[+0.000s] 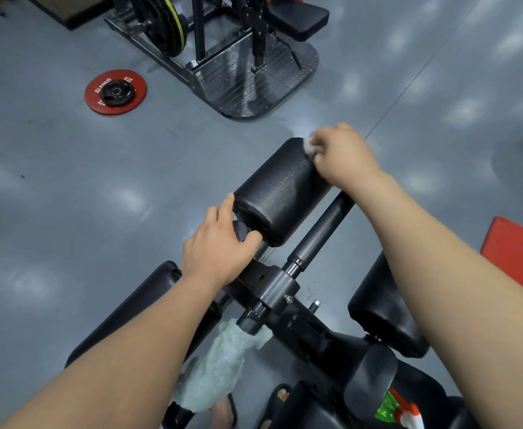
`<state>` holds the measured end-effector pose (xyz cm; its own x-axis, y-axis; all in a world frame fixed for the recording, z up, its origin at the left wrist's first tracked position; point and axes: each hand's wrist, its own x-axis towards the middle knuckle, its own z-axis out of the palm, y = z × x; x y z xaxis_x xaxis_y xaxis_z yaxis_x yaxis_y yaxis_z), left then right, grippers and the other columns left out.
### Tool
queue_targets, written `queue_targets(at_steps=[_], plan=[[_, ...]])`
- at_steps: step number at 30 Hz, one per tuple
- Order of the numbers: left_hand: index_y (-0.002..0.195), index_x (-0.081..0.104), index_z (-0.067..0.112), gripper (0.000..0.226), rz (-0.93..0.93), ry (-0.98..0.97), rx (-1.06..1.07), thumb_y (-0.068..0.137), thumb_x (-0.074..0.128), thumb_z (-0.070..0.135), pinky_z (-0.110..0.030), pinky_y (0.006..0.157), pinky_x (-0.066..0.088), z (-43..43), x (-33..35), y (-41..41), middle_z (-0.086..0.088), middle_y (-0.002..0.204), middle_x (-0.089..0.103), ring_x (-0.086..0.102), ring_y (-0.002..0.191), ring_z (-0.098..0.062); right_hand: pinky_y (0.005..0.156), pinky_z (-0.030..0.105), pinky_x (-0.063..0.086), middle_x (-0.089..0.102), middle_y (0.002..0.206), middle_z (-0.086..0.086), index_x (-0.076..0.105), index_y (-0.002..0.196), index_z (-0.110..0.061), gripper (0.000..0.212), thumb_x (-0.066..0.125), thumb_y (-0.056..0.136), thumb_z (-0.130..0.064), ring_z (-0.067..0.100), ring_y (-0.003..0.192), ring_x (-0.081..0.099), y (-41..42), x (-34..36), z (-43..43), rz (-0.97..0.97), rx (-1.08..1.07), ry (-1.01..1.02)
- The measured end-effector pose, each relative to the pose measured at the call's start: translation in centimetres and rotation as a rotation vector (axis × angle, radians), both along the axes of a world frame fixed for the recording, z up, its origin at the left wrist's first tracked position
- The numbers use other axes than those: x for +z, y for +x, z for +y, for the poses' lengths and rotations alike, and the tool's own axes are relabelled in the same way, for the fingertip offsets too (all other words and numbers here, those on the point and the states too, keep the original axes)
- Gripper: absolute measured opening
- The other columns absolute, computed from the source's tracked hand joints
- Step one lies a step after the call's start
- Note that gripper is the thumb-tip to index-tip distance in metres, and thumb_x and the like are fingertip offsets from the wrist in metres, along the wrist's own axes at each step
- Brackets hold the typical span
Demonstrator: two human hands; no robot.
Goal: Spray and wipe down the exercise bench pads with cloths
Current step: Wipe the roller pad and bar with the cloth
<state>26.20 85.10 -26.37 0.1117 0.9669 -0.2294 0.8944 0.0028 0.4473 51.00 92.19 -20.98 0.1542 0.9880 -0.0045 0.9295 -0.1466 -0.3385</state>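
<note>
A black roller pad [280,190] sits on the bench's metal post [319,236] in the middle of the view. My right hand [342,153] grips a small white cloth [310,147] and presses it on the pad's far end. My left hand [220,246] holds the round end cap at the pad's near end. Two more black pads lie lower, one at the left [136,308] and one at the right [384,308]. A pale green cloth [214,366] hangs from the frame below. A green spray bottle [395,408] with a red and white head shows at the bottom right.
A red weight plate [115,92] lies on the grey floor at the upper left. A black machine with a steel footplate [248,78] stands at the top. A red mat [517,255] lies at the right edge. Feet in black sandals [223,413] show at the bottom.
</note>
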Motion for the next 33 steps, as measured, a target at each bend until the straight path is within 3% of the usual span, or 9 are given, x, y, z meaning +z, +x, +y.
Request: queue_targets(at_steps=[3, 6, 10, 11, 13, 16, 22, 29, 33], plan=[[0.155, 0.018, 0.04, 0.076, -0.008, 0.002, 0.002, 0.086, 0.045, 0.058, -0.039, 0.085, 0.037, -0.1, 0.2, 0.0, 0.009, 0.14, 0.043, 0.057, 0.115, -0.025, 0.076, 0.03, 0.039, 0.059, 0.105, 0.01, 0.064, 0.11, -0.013, 0.023, 0.053, 0.09, -0.011, 0.029, 0.101, 0.056, 1.5, -0.3, -0.3, 0.029, -0.093, -0.058], [0.147, 0.024, 0.042, 0.067, -0.054, 0.035, -0.002, 0.085, 0.048, 0.053, -0.04, 0.083, 0.039, -0.5, 0.6, -0.1, 0.012, 0.135, 0.039, 0.061, 0.103, -0.026, 0.078, 0.025, 0.045, 0.059, 0.088, -0.001, 0.063, 0.109, -0.008, 0.019, 0.054, 0.092, -0.009, 0.013, 0.078, 0.061, 1.3, -0.1, -0.4, 0.098, -0.057, -0.07], [0.14, 0.029, 0.047, 0.06, -0.075, 0.054, -0.038, 0.083, 0.049, 0.049, -0.04, 0.083, 0.041, -0.7, 0.7, -0.3, 0.014, 0.131, 0.036, 0.061, 0.093, -0.026, 0.065, 0.01, 0.037, 0.052, 0.073, -0.012, 0.069, 0.102, -0.002, 0.019, 0.054, 0.09, -0.004, 0.024, 0.094, 0.058, 0.3, 1.1, 0.9, 0.079, 0.037, -0.031], [0.14, 0.029, 0.048, 0.06, -0.071, 0.05, -0.037, 0.084, 0.048, 0.049, -0.04, 0.082, 0.041, -0.6, 0.7, -0.2, 0.014, 0.131, 0.037, 0.061, 0.095, -0.026, 0.07, 0.011, 0.041, 0.059, 0.079, -0.006, 0.07, 0.101, -0.002, 0.02, 0.054, 0.089, -0.004, 0.026, 0.096, 0.058, -0.3, 1.3, 1.2, 0.062, 0.095, -0.028], [0.144, 0.028, 0.047, 0.063, -0.056, 0.037, -0.021, 0.084, 0.048, 0.05, -0.04, 0.083, 0.04, -0.4, 0.5, -0.1, 0.013, 0.131, 0.042, 0.06, 0.102, -0.025, 0.089, 0.033, 0.047, 0.064, 0.098, 0.011, 0.072, 0.102, -0.005, 0.021, 0.056, 0.09, -0.01, 0.031, 0.104, 0.058, -1.4, 1.4, 1.7, 0.012, 0.215, -0.077], [0.151, 0.024, 0.044, 0.069, -0.025, 0.026, -0.007, 0.086, 0.047, 0.05, -0.04, 0.086, 0.039, -0.2, 0.3, 0.0, 0.01, 0.134, 0.047, 0.058, 0.112, -0.025, 0.091, 0.043, 0.05, 0.06, 0.105, 0.012, 0.073, 0.098, -0.012, 0.023, 0.053, 0.089, -0.015, 0.035, 0.101, 0.06, -2.7, 1.2, 1.0, 0.001, 0.291, -0.147], [0.158, 0.019, 0.038, 0.077, 0.001, -0.004, -0.001, 0.087, 0.046, 0.052, -0.042, 0.092, 0.04, 0.0, 0.3, 0.1, 0.006, 0.147, 0.047, 0.054, 0.124, -0.026, 0.083, 0.039, 0.05, 0.046, 0.086, -0.006, 0.058, 0.076, -0.025, 0.019, 0.053, 0.084, -0.009, 0.023, 0.09, 0.059, -5.3, 1.6, -3.1, 0.086, 0.407, -0.186], [0.151, 0.027, 0.039, 0.069, -0.025, -0.016, 0.016, 0.086, 0.048, 0.054, -0.04, 0.089, 0.04, -0.4, 0.7, 0.1, 0.007, 0.143, 0.049, 0.057, 0.118, -0.028, 0.068, 0.038, 0.048, 0.049, 0.094, 0.0, 0.06, 0.091, -0.023, 0.004, 0.057, 0.093, -0.023, 0.025, 0.08, 0.058, -6.8, -0.3, -7.0, 0.181, 0.203, 0.065], [0.142, 0.033, 0.034, 0.062, -0.042, -0.058, 0.015, 0.086, 0.051, 0.054, -0.045, 0.095, 0.044, -0.5, 1.1, 0.0, 0.007, 0.139, 0.048, 0.057, 0.115, -0.028, 0.067, 0.031, 0.036, 0.05, 0.099, -0.002, 0.064, 0.105, -0.017, 0.015, 0.059, 0.098, -0.029, 0.022, 0.086, 0.057, -7.0, -0.3, -6.7, 0.197, 0.081, 0.163]])
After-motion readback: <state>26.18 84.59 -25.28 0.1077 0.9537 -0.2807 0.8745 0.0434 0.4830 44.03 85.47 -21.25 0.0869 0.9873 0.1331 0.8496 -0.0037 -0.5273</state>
